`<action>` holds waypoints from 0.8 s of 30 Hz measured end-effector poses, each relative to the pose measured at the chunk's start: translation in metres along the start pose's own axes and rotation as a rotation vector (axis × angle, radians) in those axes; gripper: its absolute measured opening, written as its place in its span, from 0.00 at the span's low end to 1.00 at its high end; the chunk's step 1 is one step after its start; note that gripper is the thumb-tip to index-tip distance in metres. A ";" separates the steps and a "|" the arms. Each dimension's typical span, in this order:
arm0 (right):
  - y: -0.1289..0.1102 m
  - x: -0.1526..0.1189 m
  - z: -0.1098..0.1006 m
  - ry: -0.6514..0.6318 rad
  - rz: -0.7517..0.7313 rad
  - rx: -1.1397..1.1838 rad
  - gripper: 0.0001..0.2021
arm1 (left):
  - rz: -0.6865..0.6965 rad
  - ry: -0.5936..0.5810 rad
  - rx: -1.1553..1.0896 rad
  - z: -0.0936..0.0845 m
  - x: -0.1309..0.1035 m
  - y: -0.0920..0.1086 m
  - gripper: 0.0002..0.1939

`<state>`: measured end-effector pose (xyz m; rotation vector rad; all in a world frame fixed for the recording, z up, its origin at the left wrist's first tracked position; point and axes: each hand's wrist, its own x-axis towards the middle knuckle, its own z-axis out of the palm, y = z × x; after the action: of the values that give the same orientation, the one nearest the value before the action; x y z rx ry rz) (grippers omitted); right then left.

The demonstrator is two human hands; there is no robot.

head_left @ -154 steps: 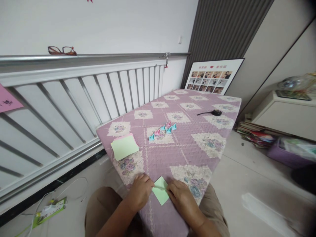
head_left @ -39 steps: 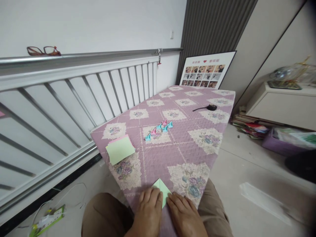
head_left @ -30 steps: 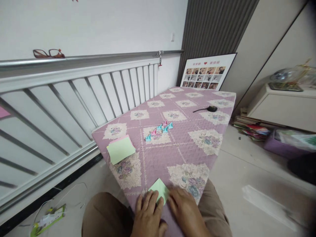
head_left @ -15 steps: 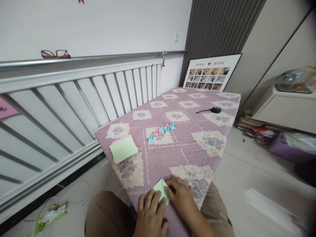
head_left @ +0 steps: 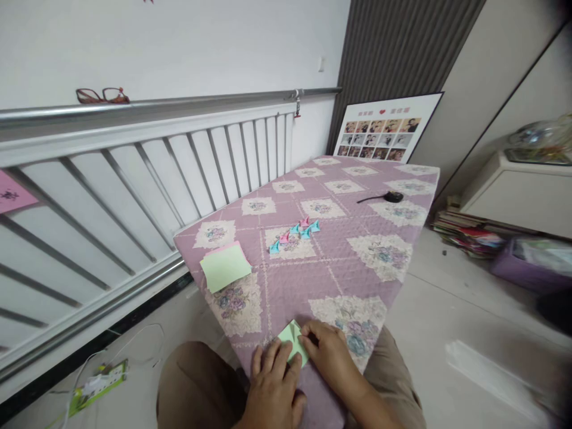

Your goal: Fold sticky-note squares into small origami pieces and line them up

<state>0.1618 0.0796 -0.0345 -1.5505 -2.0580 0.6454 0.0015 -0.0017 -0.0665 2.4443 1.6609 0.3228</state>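
Observation:
A small square of light green paper (head_left: 289, 335), with creases and a raised flap near its top corner, lies at the near end of the cloth-covered table. My left hand (head_left: 274, 378) rests flat on its lower left part, fingers spread. At its right edge, my right hand (head_left: 328, 351) pinches the paper between thumb and fingertips. Several small folded blue and pink paper pieces (head_left: 285, 238) stand farther up the table. To the left sits a stack of square sheets (head_left: 226, 268), green on top with pink showing beneath.
The purple flowered tablecloth (head_left: 295, 280) narrows toward me. A black object with a strap (head_left: 393, 196) lies at the far right. A white radiator (head_left: 179, 173) runs along the left side, with glasses (head_left: 102, 95) on the pipe above. My knees flank the table.
My right fingertips have drawn closer together at the green paper's right edge, and a flap there now stands slightly raised. The view has shifted slightly.

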 end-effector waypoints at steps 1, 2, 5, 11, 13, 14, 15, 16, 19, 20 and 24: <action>0.001 0.001 -0.001 -0.012 -0.002 0.001 0.06 | -0.004 -0.004 -0.008 -0.001 0.000 0.000 0.34; 0.001 0.002 -0.003 -0.025 -0.007 0.000 0.09 | -0.010 -0.006 -0.014 -0.001 0.000 0.001 0.34; 0.002 0.006 -0.010 -0.109 -0.053 -0.049 0.15 | -0.020 -0.011 -0.030 -0.002 0.001 0.000 0.34; 0.005 0.005 -0.015 -0.153 -0.148 -0.110 0.04 | -0.029 -0.024 -0.140 -0.008 0.003 -0.002 0.32; 0.008 0.002 -0.014 -0.149 -0.170 -0.109 0.04 | -0.097 0.011 -0.206 -0.013 0.007 -0.001 0.27; 0.009 0.001 -0.013 -0.135 -0.192 -0.120 0.03 | -0.147 0.034 -0.236 -0.015 0.010 0.000 0.24; 0.011 0.000 -0.011 -0.112 -0.222 -0.139 0.03 | -0.200 0.057 -0.262 -0.018 0.014 0.001 0.22; 0.013 -0.001 -0.009 -0.086 -0.255 -0.162 0.03 | -0.250 0.076 -0.282 -0.021 0.018 0.002 0.20; 0.018 -0.004 -0.003 -0.011 -0.344 -0.229 0.05 | -0.317 0.095 -0.283 -0.028 0.033 0.005 0.18; 0.019 -0.005 -0.001 0.005 -0.360 -0.245 0.06 | -0.311 0.093 -0.258 -0.031 0.038 0.005 0.17; 0.023 -0.008 0.005 0.074 -0.445 -0.300 0.09 | -0.243 0.066 -0.101 -0.036 0.050 0.009 0.08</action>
<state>0.1778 0.0775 -0.0537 -1.1705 -2.4126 0.1163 0.0171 0.0420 -0.0259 2.1530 1.8941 0.4438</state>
